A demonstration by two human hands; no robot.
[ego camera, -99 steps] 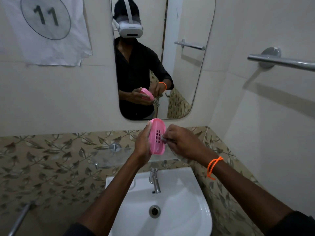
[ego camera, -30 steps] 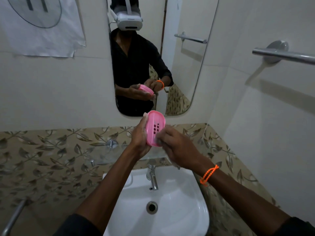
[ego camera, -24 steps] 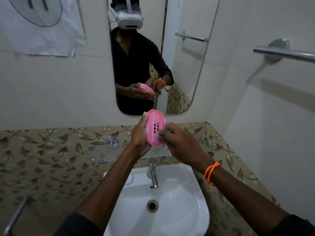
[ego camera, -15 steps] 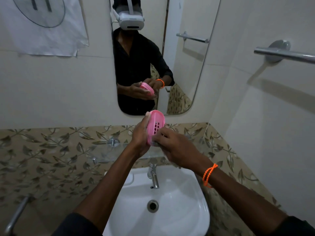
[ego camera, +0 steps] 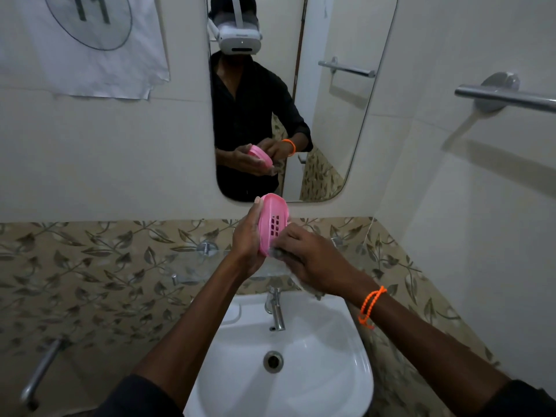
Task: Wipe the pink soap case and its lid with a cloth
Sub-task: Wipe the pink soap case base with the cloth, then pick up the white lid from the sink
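Both hands work above the sink (ego camera: 355, 365) in the head view, the only one. Curled round the back and lower end of the pink soap case (ego camera: 273, 222), the left hand (ego camera: 248, 239) grips it on edge, its slotted inner face turned toward the right hand, probably so that face is open to wiping. The right hand (ego camera: 313, 260) has its fingers bunched on a greyish cloth (ego camera: 278, 253) and presses it against the case's lower end; most of the cloth is hidden under the palm, with a bit hanging below. An orange bracelet (ego camera: 370, 305) sits on the right wrist. The case is held in the air above the tap (ego camera: 276, 308), likely so drips and loosened dirt fall into the basin.

A mirror (ego camera: 337, 121) on the wall reflects the person's black sleeves and the case from its outer side. A towel bar (ego camera: 505, 99) is on the right wall and a paper sheet (ego camera: 99, 46) hangs at upper left. I cannot tell where the lid is; only this slotted piece shows, so wiping seems mid-way at best.
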